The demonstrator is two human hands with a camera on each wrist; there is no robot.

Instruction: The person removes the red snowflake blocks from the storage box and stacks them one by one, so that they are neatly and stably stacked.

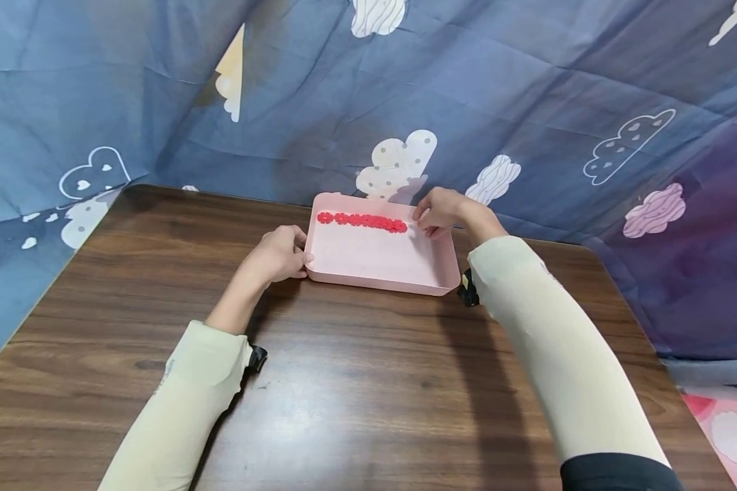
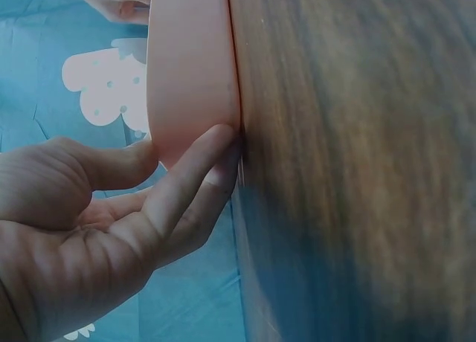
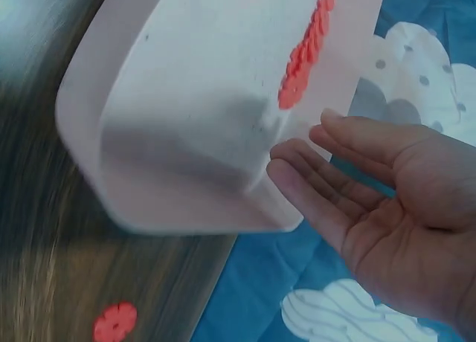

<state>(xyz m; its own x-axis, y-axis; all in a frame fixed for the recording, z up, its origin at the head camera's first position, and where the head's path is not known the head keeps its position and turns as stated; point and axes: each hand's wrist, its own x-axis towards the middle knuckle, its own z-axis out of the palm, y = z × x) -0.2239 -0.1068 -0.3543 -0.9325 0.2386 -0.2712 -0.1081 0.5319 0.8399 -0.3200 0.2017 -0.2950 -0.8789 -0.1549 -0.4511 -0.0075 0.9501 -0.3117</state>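
A shallow pink tray (image 1: 381, 279) lies on the wooden table. Along its far side runs a row of red flower-shaped discs (image 1: 362, 220), several of them overlapping, also seen in the right wrist view (image 3: 303, 59). My left hand (image 1: 276, 256) grips the tray's left end, the thumb at the rim and fingers against the outer wall (image 2: 190, 97). Over the tray's far right corner hovers my right hand (image 1: 443, 210), fingers loosely bent with nothing between them. The right wrist view shows that hand (image 3: 394, 201) just beyond the row's end.
One loose red flower-shaped disc (image 3: 115, 323) lies on the table to the right of the tray; the head view does not show it. A blue cloth (image 1: 319, 102) with cloud prints hangs behind the table (image 1: 356, 382), close to the tray's far side.
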